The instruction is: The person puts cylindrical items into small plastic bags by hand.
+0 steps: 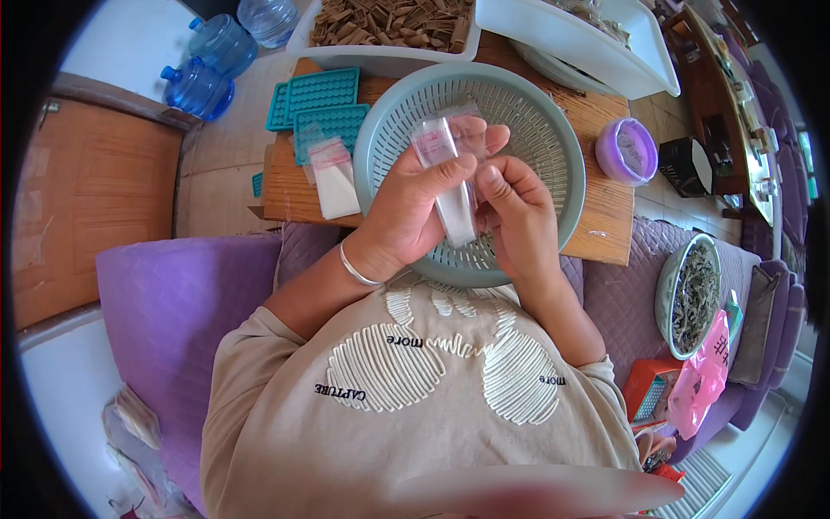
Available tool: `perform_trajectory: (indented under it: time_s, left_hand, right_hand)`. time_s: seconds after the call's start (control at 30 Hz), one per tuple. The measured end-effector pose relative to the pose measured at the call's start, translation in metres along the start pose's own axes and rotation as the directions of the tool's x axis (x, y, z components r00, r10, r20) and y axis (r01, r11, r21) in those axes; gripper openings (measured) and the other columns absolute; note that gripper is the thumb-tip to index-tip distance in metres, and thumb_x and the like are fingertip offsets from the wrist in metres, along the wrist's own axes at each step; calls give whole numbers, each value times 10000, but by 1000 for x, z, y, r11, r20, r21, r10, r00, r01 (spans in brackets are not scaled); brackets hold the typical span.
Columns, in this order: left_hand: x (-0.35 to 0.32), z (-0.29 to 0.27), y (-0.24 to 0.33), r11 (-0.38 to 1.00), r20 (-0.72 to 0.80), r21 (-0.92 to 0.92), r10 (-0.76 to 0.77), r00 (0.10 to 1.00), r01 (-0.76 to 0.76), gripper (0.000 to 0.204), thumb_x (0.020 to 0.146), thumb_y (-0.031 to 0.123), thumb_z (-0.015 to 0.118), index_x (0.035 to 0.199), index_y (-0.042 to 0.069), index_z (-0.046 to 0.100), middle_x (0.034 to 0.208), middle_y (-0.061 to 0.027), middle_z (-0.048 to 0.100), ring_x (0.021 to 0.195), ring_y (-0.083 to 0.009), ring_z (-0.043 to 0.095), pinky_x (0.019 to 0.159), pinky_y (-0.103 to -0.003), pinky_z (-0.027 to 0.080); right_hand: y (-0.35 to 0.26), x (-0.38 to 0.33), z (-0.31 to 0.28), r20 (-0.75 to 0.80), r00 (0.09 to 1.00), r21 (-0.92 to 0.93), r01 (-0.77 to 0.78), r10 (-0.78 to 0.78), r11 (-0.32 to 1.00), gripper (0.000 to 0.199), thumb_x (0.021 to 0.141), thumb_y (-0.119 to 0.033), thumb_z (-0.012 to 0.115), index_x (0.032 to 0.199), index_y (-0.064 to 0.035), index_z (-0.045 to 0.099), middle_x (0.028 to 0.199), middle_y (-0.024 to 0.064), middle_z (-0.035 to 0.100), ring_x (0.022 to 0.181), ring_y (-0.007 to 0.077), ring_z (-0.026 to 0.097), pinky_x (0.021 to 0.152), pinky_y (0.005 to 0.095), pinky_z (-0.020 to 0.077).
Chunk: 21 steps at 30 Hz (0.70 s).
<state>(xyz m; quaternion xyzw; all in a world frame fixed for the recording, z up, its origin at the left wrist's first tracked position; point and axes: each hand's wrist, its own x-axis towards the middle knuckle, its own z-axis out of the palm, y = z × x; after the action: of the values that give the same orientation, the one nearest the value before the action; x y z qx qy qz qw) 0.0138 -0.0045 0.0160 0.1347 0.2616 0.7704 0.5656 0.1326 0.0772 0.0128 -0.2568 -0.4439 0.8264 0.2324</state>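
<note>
**Clear bags above green-grey colander**

Item: bag stack, which I see on the wooden counter, left of both hands.
Item: left hand, thumb clamped over the clear bags.
Item: clear bags, between the hands, touching both; long axis pointing away from the body, far end leaning slightly left.
Item: right hand, thumb and forefinger pinching their right edge.

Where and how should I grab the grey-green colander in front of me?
Probably by the rim of the colander, from the near side, left hand on its left and right hand on its right, since the lip runs around the wide, open top. Mind the bag stack close to the left rim; both hands hold clear plastic now.
</note>
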Motion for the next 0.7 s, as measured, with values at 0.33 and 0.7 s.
perform_trajectory:
  time_s: [0.33,0.7]
  left_hand:
    - [-17,-6,5,970,29,236,61,998,-66,415,977,107,490,1372,-3,420,1405,-183,500,1313,-269,467,1077,-396,395]
    - [-29,-18,20,805,-66,581,195,979,-121,417,955,164,588,1330,12,489,1215,-100,616,1044,-120,574,789,-231,466]
  right_hand:
    - [-6,-6,7,61,991,-358,133,-118,924,141,948,-148,636,1011,-22,622,887,22,645,778,81,584,634,210,455]
    - [-6,2,-18,75,988,-172,147,-136,974,148,861,-84,735,869,-27,598,752,-10,611,674,55,537,617,200,441]
